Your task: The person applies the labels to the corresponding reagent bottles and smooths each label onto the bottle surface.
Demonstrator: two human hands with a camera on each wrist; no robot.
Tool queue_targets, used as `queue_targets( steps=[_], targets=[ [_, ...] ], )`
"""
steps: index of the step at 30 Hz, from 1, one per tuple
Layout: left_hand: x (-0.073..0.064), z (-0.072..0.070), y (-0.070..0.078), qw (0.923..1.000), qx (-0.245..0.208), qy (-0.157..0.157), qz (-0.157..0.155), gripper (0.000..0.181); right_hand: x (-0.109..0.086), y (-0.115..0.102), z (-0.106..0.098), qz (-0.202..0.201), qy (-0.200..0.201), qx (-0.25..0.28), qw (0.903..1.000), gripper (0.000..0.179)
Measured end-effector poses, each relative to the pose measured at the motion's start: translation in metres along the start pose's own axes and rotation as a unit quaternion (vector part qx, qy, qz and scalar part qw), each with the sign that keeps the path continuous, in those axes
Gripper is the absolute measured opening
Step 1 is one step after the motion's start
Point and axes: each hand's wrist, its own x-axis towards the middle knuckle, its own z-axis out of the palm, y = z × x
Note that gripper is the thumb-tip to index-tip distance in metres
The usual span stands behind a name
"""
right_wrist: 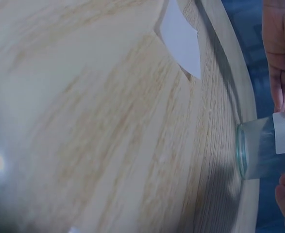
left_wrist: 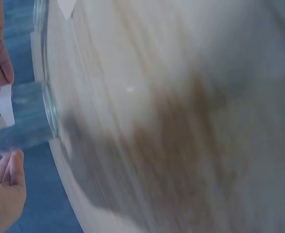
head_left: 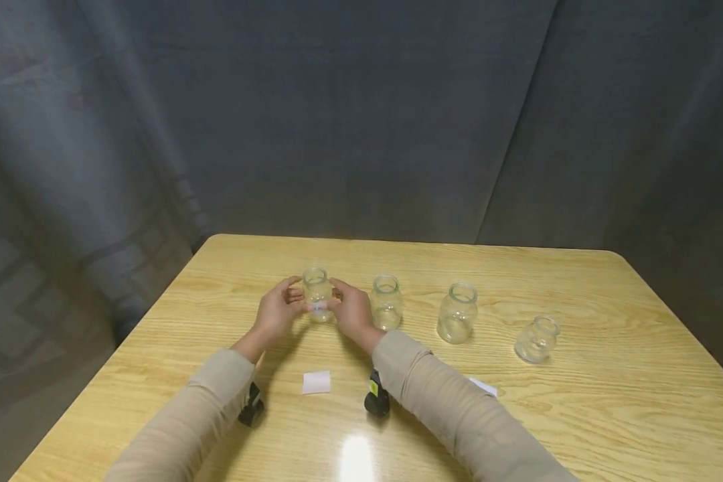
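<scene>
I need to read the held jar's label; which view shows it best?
Right wrist view: the label shows its writing clearest, though cropped. Left wrist shows it blurred, partly covered; head shows it tiny, unreadable.

the held jar is between the left hand and the right hand, a label on its near side. right of the grip, along the table, come a second jar, a third jar and a fourth jar. before the grip lies a paper slip; another slip lies well right. behind hangs a curtain.
</scene>
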Motion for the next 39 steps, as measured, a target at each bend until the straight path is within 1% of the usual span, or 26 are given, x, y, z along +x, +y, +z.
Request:
queue_targets(
  steps=[2,4,7,10,13,16,20,22,30,33,39],
  targets=[
    [0.002,-0.003,-0.002,0.9997,0.016,-0.010,0.014,0.051,0.000,0.000,0.000,-0.006,-0.003,-0.001,1.0000,0.050],
    [0.003,-0.006,-0.006,0.9989,0.030,-0.023,0.026,0.048,-0.001,0.000,0.001,-0.007,-0.011,0.001,0.9999,0.048],
    [0.003,-0.011,-0.012,0.9981,0.030,-0.047,0.025,0.047,-0.003,0.000,0.003,0.004,-0.040,0.016,0.9991,0.048],
    [0.002,-0.013,-0.016,0.9976,0.026,-0.061,0.020,0.050,-0.005,0.001,0.006,0.002,-0.060,0.023,0.9979,0.049],
    [0.001,-0.014,-0.020,0.9975,0.022,-0.064,0.019,0.049,-0.006,0.001,0.007,-0.004,-0.059,0.017,0.9981,0.049],
    [0.001,-0.015,-0.021,0.9966,0.026,-0.073,0.029,0.046,-0.006,0.002,0.008,-0.005,-0.051,0.001,0.9987,0.053],
    [0.002,-0.018,-0.020,0.9950,0.025,-0.086,0.044,0.042,-0.005,0.001,0.007,-0.010,-0.050,-0.009,0.9987,0.057],
    [0.003,-0.019,-0.019,0.9948,0.024,-0.087,0.048,0.041,-0.004,0.001,0.007,-0.012,-0.052,-0.011,0.9985,0.057],
    [0.006,-0.019,-0.020,0.9961,0.037,-0.068,0.044,0.036,-0.003,0.000,0.004,0.005,-0.069,0.006,0.9976,0.060],
    [0.006,-0.019,-0.021,0.9964,0.035,-0.065,0.042,0.036,-0.002,0.001,0.005,-0.002,-0.066,0.005,0.9978,0.060],
    [0.006,-0.019,-0.021,0.9957,0.038,-0.071,0.044,0.038,-0.003,0.003,0.005,-0.015,-0.051,0.000,0.9986,0.060]
  ],
)
